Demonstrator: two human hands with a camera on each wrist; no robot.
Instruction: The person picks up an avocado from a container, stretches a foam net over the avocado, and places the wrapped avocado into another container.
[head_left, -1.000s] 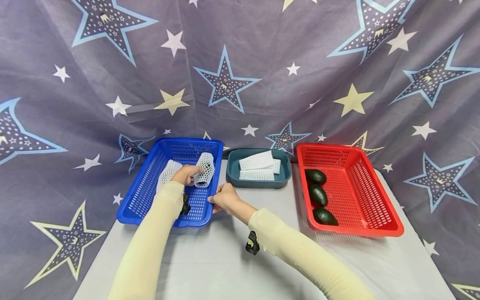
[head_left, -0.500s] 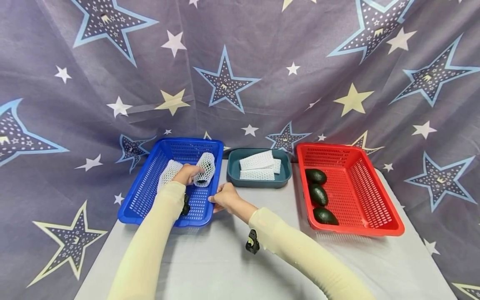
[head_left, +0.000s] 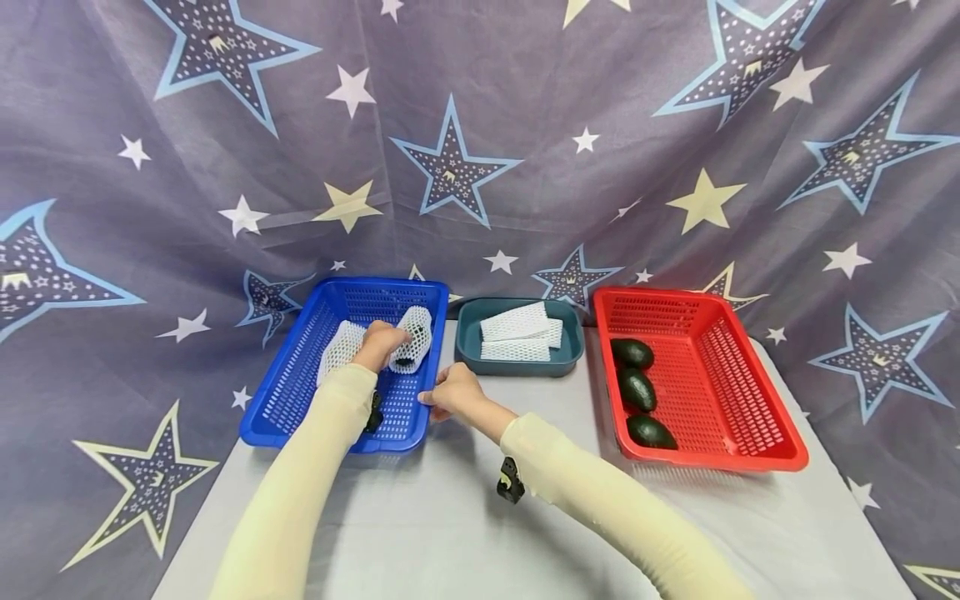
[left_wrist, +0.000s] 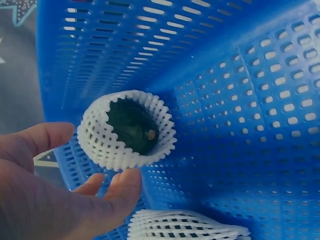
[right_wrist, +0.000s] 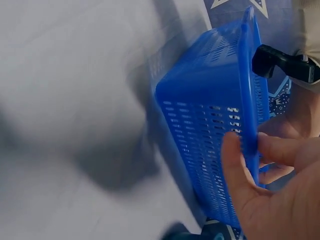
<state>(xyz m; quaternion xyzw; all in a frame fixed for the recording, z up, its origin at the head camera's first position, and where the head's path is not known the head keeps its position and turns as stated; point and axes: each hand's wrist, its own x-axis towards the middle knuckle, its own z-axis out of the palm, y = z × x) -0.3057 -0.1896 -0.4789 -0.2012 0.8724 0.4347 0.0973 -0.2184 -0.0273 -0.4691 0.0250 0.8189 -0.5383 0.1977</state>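
My left hand (head_left: 381, 343) is inside the blue basket (head_left: 270, 421), beside an avocado in a white foam net sleeve (head_left: 412, 337). In the left wrist view the thumb and fingers are spread around the near side of that sleeve (left_wrist: 102, 132), not gripping it, and the fingertips lie close to it; whether they touch is unclear. The dark green avocado (left_wrist: 131, 127) shows through the sleeve's open end. A second sleeved avocado (head_left: 341, 348) lies to the left, partly behind my hand. My right hand (head_left: 457, 392) pinches the basket's right rim (right_wrist: 248, 100) between thumb and fingers.
A dark teal tray (head_left: 517, 367) with several flat white foam net sleeves (head_left: 517, 329) stands at the middle back. The red basket (head_left: 731, 450) at the right holds three bare avocados (head_left: 636, 390). A star-patterned curtain (head_left: 480, 125) hangs behind the pale table (head_left: 450, 533).
My left hand's fingers have drawn slightly up and back from the right-hand sleeved avocado. My right hand has stayed on the blue basket's rim. The view has shifted slightly.
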